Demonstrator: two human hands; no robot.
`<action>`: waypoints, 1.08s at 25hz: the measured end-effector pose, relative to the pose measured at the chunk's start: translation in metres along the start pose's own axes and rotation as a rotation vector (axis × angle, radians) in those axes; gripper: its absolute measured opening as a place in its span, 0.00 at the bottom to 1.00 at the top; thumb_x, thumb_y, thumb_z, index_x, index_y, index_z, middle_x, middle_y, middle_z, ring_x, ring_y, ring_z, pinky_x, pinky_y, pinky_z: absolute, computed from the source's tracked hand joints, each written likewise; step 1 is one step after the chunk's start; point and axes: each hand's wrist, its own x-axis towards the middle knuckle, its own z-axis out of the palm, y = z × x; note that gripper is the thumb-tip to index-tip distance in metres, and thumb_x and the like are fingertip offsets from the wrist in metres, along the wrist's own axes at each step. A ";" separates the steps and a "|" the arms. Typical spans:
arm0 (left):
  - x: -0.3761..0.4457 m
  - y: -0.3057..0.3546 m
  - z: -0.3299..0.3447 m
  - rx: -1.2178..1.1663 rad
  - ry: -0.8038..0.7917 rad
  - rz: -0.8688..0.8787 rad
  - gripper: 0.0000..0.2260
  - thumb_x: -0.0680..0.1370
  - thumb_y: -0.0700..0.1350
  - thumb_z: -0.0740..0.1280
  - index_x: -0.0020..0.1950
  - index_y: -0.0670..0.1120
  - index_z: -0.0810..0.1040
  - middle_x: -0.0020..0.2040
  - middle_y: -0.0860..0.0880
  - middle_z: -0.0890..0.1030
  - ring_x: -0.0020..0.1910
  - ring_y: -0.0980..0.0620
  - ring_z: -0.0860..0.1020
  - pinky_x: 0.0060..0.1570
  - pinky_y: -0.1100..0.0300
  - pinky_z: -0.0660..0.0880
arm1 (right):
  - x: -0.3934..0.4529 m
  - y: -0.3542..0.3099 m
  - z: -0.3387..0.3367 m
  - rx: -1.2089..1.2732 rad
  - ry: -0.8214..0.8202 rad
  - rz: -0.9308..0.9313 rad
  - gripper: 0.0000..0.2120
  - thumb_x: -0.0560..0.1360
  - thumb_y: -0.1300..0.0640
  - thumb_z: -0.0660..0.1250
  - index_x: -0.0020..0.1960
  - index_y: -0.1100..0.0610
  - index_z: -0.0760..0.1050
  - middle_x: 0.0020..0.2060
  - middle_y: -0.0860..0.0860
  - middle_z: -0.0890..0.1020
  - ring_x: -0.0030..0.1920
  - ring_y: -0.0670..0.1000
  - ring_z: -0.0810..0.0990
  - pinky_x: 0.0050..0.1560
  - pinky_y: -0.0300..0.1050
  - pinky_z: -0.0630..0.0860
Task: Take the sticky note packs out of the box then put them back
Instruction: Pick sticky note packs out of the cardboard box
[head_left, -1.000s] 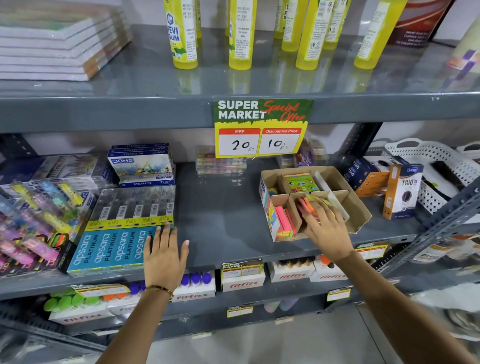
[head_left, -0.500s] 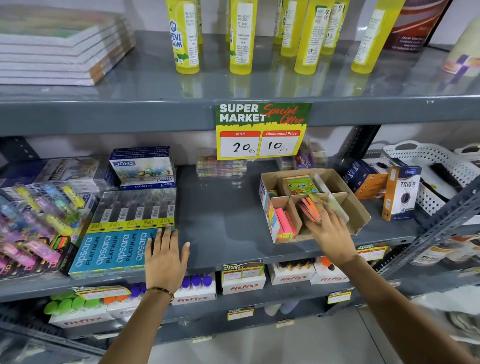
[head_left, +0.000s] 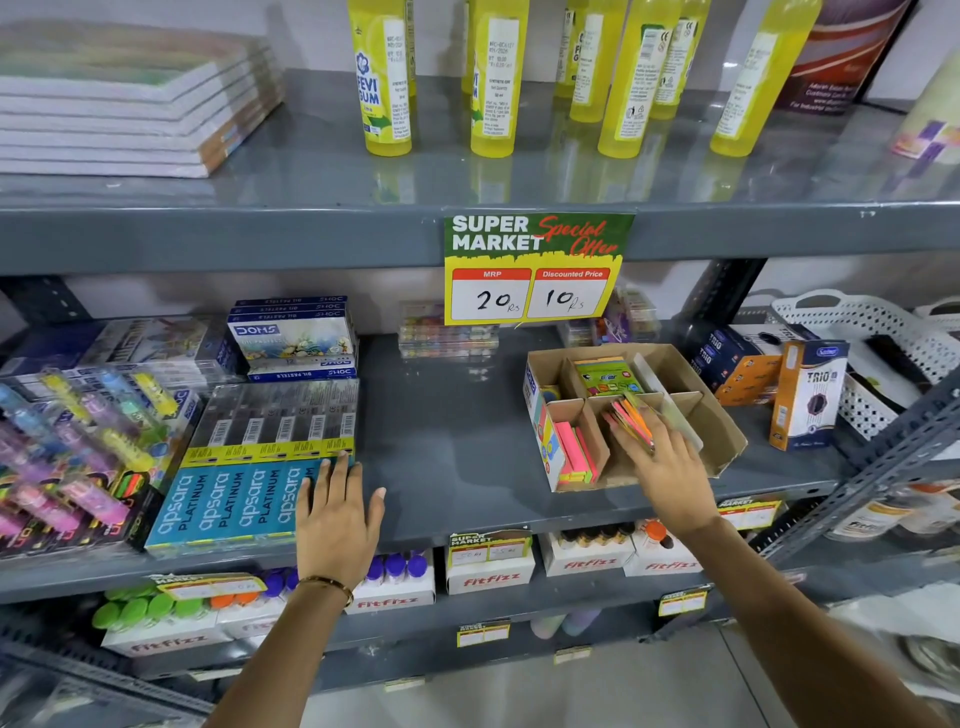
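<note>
A brown cardboard box (head_left: 727, 431) with dividers stands on the middle shelf, right of centre. Its front left compartment holds pink and green sticky note packs (head_left: 574, 452) standing on edge. A green pack (head_left: 608, 375) lies in a back compartment. My right hand (head_left: 667, 467) reaches into the front middle compartment, fingers closed on an orange and pink pack (head_left: 631, 418) that stands tilted there. My left hand (head_left: 337, 514) lies flat on the shelf with fingers spread, its tips touching the blue apsara boxes (head_left: 228, 501).
Yellow gum bottles (head_left: 384, 78) and stacked pads (head_left: 130, 104) stand on the upper shelf. A price sign (head_left: 535, 267) hangs from its edge. Trio boxes (head_left: 808, 395) and white baskets (head_left: 857, 327) sit right of the box; bare shelf (head_left: 447, 441) lies between my hands.
My right hand has shifted slightly left and deeper into the front middle compartment with the orange pack. My left hand has stayed flat on the shelf.
</note>
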 end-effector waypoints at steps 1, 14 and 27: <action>0.000 0.000 0.000 0.001 -0.001 -0.001 0.36 0.78 0.60 0.36 0.62 0.37 0.73 0.64 0.37 0.75 0.64 0.36 0.71 0.63 0.38 0.66 | 0.000 -0.003 -0.003 0.035 0.033 0.030 0.39 0.57 0.72 0.80 0.65 0.58 0.72 0.57 0.68 0.79 0.52 0.69 0.81 0.45 0.62 0.81; -0.003 -0.004 -0.006 0.011 -0.044 0.031 0.38 0.77 0.62 0.35 0.68 0.36 0.67 0.67 0.36 0.72 0.66 0.36 0.68 0.65 0.40 0.65 | 0.070 -0.116 -0.052 0.268 0.489 -0.247 0.29 0.64 0.68 0.68 0.65 0.62 0.70 0.53 0.60 0.83 0.53 0.59 0.80 0.60 0.54 0.70; -0.007 -0.023 0.009 -0.008 -0.025 0.104 0.39 0.76 0.66 0.43 0.69 0.35 0.65 0.68 0.35 0.69 0.67 0.37 0.67 0.65 0.40 0.59 | 0.148 -0.165 0.033 0.263 -0.309 -0.266 0.34 0.73 0.58 0.68 0.75 0.60 0.58 0.73 0.58 0.66 0.73 0.57 0.63 0.74 0.51 0.59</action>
